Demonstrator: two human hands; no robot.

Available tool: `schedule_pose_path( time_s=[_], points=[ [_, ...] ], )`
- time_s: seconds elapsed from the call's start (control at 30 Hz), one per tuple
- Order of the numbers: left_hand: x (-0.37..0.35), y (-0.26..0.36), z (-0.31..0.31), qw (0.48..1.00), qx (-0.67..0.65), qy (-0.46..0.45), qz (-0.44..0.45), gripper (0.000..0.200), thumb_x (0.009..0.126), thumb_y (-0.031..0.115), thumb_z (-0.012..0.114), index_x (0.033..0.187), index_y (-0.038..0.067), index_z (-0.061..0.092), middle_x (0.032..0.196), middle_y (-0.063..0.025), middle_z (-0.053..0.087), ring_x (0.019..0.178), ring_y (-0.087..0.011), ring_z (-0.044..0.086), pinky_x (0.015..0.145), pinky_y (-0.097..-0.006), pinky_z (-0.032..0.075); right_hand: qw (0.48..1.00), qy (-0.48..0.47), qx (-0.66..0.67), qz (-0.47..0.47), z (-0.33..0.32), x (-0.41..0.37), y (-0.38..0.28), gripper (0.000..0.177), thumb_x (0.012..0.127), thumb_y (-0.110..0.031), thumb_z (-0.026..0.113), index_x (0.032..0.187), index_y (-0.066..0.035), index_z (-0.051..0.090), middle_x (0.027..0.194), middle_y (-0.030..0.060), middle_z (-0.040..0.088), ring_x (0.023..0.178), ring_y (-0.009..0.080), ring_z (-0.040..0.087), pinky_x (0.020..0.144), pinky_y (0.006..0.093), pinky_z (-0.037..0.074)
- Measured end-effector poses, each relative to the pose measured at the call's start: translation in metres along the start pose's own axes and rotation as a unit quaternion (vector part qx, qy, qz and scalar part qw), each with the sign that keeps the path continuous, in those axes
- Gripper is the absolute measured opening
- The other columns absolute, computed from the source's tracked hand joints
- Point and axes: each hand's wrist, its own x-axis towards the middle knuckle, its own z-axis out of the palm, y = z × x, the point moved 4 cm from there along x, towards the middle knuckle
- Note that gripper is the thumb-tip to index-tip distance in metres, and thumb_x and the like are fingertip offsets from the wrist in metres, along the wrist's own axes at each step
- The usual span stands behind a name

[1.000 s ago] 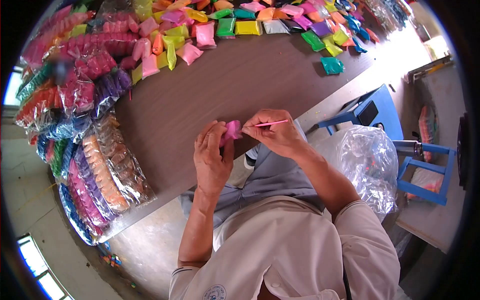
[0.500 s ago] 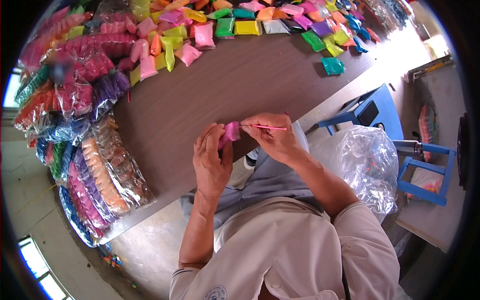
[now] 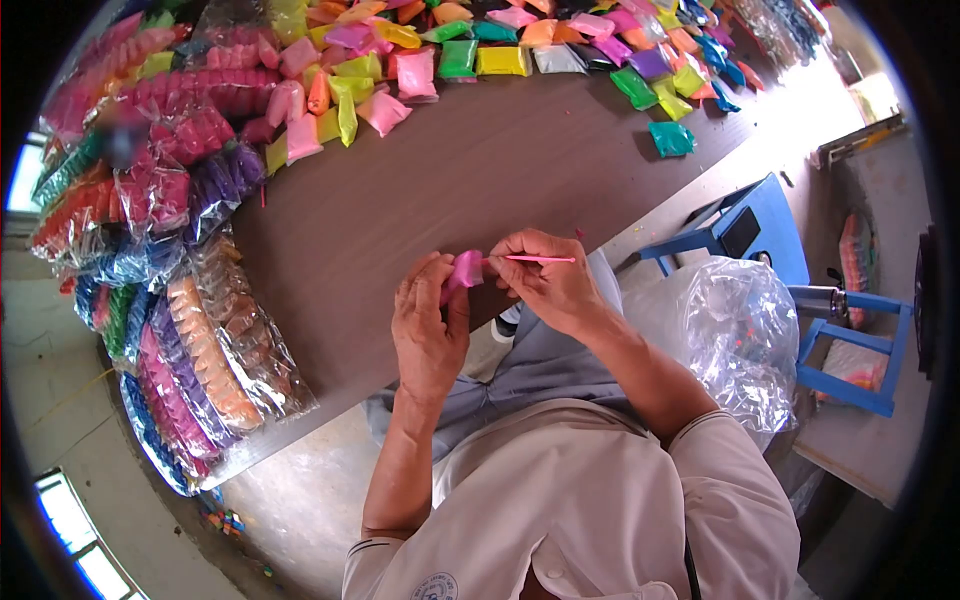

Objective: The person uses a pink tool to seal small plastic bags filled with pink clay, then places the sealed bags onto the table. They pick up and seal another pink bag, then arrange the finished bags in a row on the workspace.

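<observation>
My left hand (image 3: 430,315) is closed around a small pink-purple packet (image 3: 466,271) above the near edge of the brown table (image 3: 400,190). Just to the right, my right hand (image 3: 545,285) pinches a thin pink stick (image 3: 538,259), which lies roughly level across its fingers. The fingertips of my right hand are close to the packet's right end; whether they touch it I cannot tell. A teal packet (image 3: 671,139) lies apart near the table's right edge.
Loose colourful packets (image 3: 503,61) spread along the table's far side. Bagged rows of packets (image 3: 205,350) are piled at the left. A clear plastic bag (image 3: 740,330) and a blue metal frame (image 3: 775,235) stand at the right.
The fingers of my right hand have shifted slightly, and less of the packet's clear right end shows. The packet has turned a little in my left hand. The whole view has moved slightly.
</observation>
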Motion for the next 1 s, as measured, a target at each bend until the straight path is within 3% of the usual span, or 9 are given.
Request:
schedule_pose_path(
  time_s=[0.27, 0.33, 0.37, 0.43, 0.47, 0.53, 1.0],
  points=[
    [-0.001, -0.002, -0.001, 0.999, -0.037, 0.016, -0.025, 0.026, 0.089, -0.003, 0.067, 0.114, 0.001, 0.062, 0.114, -0.0173, 0.069, 0.114, -0.0380, 0.065, 0.095, -0.0451, 0.051, 1.000, -0.001, 0.007, -0.020, 0.004, -0.006, 0.004, 0.009, 0.096, -0.004, 0.069, 0.089, 0.000, 0.065, 0.078, 0.0019, 0.067, 0.072, 0.0034, 0.059, 0.062, 0.0216, 0.050],
    [0.000, -0.003, -0.002, 0.998, -0.051, 0.020, -0.030, 0.026, 0.088, -0.004, 0.067, 0.114, 0.001, 0.062, 0.115, -0.0182, 0.069, 0.113, -0.0386, 0.065, 0.094, -0.0447, 0.052, 0.985, 0.034, -0.019, -0.169, 0.008, -0.004, 0.002, 0.010, 0.091, 0.000, 0.072, 0.088, -0.002, 0.063, 0.076, 0.0048, 0.066, 0.067, 0.0080, 0.061, 0.059, 0.0242, 0.049],
    [0.000, -0.003, -0.002, 0.998, -0.051, 0.020, -0.029, 0.026, 0.088, -0.004, 0.067, 0.114, 0.001, 0.062, 0.115, -0.0182, 0.069, 0.113, -0.0386, 0.065, 0.094, -0.0447, 0.052, 0.985, 0.034, -0.019, -0.170, 0.009, -0.001, 0.001, 0.010, 0.091, 0.000, 0.072, 0.088, -0.002, 0.063, 0.076, 0.0048, 0.066, 0.067, 0.0080, 0.061, 0.059, 0.0242, 0.049],
    [0.000, -0.003, -0.002, 0.998, -0.040, 0.012, -0.041, 0.026, 0.089, -0.004, 0.067, 0.114, 0.000, 0.062, 0.115, -0.0186, 0.069, 0.113, -0.0385, 0.065, 0.093, -0.0445, 0.052, 0.951, 0.069, -0.152, -0.258, 0.010, 0.003, -0.006, 0.017, 0.083, 0.007, 0.072, 0.088, -0.003, 0.060, 0.074, 0.0084, 0.064, 0.064, 0.0189, 0.063, 0.058, 0.0302, 0.050],
    [0.001, -0.003, -0.002, 0.998, -0.039, 0.013, -0.040, 0.026, 0.089, -0.004, 0.067, 0.114, 0.000, 0.062, 0.115, -0.0186, 0.069, 0.113, -0.0385, 0.065, 0.093, -0.0445, 0.052, 0.951, 0.069, -0.152, -0.259, 0.010, 0.004, -0.006, 0.017, 0.083, 0.007, 0.072, 0.088, -0.003, 0.060, 0.074, 0.0084, 0.064, 0.064, 0.0189, 0.063, 0.058, 0.0302, 0.050],
    [0.000, -0.003, -0.002, 0.998, -0.048, 0.013, -0.044, 0.027, 0.088, -0.004, 0.067, 0.115, 0.001, 0.062, 0.115, -0.0189, 0.069, 0.113, -0.0385, 0.066, 0.094, -0.0442, 0.053, 0.915, 0.081, -0.199, -0.343, 0.013, 0.000, -0.010, 0.024, 0.077, 0.011, 0.071, 0.089, -0.004, 0.058, 0.074, 0.0107, 0.062, 0.065, 0.0292, 0.062, 0.059, 0.0359, 0.050],
    [-0.001, -0.007, -0.004, 0.997, -0.061, 0.015, -0.050, 0.030, 0.086, -0.007, 0.067, 0.115, 0.001, 0.062, 0.115, -0.0203, 0.069, 0.112, -0.0397, 0.066, 0.093, -0.0443, 0.054, 0.914, 0.076, -0.197, -0.347, 0.025, -0.015, -0.024, 0.026, 0.072, 0.012, 0.069, 0.084, -0.005, 0.054, 0.073, 0.0090, 0.060, 0.066, 0.0317, 0.061, 0.061, 0.0389, 0.050]
  ],
)
